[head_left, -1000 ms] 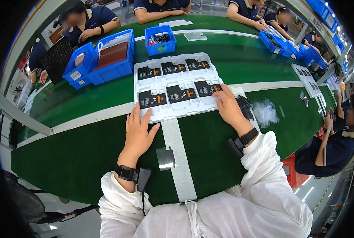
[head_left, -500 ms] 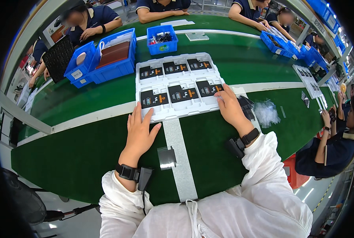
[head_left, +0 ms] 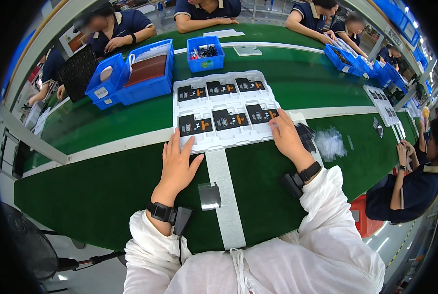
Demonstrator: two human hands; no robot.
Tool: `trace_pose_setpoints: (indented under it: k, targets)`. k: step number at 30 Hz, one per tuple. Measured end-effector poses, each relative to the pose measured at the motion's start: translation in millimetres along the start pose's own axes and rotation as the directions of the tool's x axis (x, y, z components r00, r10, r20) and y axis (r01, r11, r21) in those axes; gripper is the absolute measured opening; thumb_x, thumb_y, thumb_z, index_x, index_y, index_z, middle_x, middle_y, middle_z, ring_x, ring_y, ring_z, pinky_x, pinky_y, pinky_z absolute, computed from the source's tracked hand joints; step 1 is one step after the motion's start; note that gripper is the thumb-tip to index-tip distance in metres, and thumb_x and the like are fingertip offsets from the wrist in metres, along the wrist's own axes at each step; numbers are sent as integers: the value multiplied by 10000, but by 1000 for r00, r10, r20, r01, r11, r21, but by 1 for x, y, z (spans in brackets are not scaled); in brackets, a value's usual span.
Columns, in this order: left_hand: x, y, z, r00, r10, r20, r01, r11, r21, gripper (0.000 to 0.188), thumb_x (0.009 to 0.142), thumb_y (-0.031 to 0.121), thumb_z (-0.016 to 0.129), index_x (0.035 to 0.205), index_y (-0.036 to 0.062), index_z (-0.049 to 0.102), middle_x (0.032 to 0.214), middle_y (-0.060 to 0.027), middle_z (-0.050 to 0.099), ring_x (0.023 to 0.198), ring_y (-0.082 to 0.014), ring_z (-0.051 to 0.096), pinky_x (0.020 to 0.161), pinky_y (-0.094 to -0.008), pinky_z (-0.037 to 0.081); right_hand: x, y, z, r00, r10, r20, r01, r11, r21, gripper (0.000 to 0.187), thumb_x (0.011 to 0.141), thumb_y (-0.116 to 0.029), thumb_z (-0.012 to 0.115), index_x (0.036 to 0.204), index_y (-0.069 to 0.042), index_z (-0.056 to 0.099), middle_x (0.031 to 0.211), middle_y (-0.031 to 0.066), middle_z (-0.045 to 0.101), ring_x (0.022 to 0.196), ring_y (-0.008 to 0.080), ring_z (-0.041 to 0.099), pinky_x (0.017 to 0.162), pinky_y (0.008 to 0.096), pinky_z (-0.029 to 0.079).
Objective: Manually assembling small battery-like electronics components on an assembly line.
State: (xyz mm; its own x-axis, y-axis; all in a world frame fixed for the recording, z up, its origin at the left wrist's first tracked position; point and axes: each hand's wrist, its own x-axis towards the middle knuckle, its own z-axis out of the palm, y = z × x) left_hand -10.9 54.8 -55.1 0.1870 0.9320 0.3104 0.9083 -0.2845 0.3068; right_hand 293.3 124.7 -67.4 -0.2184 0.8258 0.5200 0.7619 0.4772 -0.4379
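Observation:
A white moulded tray (head_left: 219, 100) lies on the green belt in front of me, with several flat black parts (head_left: 195, 125) in its pockets. My left hand (head_left: 177, 164) rests flat with spread fingers at the tray's near left corner. My right hand (head_left: 287, 138) lies on the tray's near right edge, fingertips touching the black part (head_left: 261, 114) in the nearest right pocket. Neither hand grips anything. Both wrists carry black bands, and my sleeves are white.
A small clear film piece (head_left: 209, 195) lies on the white strip near me. Crumpled clear wrap (head_left: 330, 143) and a dark item (head_left: 305, 135) sit right of the tray. Blue bins (head_left: 145, 81) (head_left: 205, 54) stand beyond. Other people sit around the belt; more white trays (head_left: 383, 105) lie far right.

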Motion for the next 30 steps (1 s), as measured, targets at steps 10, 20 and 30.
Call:
trace_pose_setpoints:
  k: [10,20,30]
  targets:
    - [-2,-4,4,1000,-3,11,3,1000,-12,493,827,296,566,1245,64,449,1380,-260,208,1273,-391,228,1038,-471,175,-1,1,2,1000,1,17,-1,1000,11,107,792,-39,523,896,-14,521,1194,351,398,1155,460,367,988,444,307]
    - [-1,-2,0,999,-27,31,26,1000,9,496,834,308,553,1253,69,439,1386,-251,201,1279,-382,223,1046,-468,164,0,-3,1,1000,10,25,-10,1000,1,96,794,-34,515,887,-18,525,1189,342,406,1159,452,368,986,440,310]
    - [0,0,0,999,-24,40,23,1000,13,500,835,307,549,1260,71,431,1384,-253,206,1282,-376,224,1047,-465,163,0,1,0,1000,0,17,0,1000,-11,115,785,-26,517,900,-18,520,1191,335,404,1153,461,367,984,445,313]
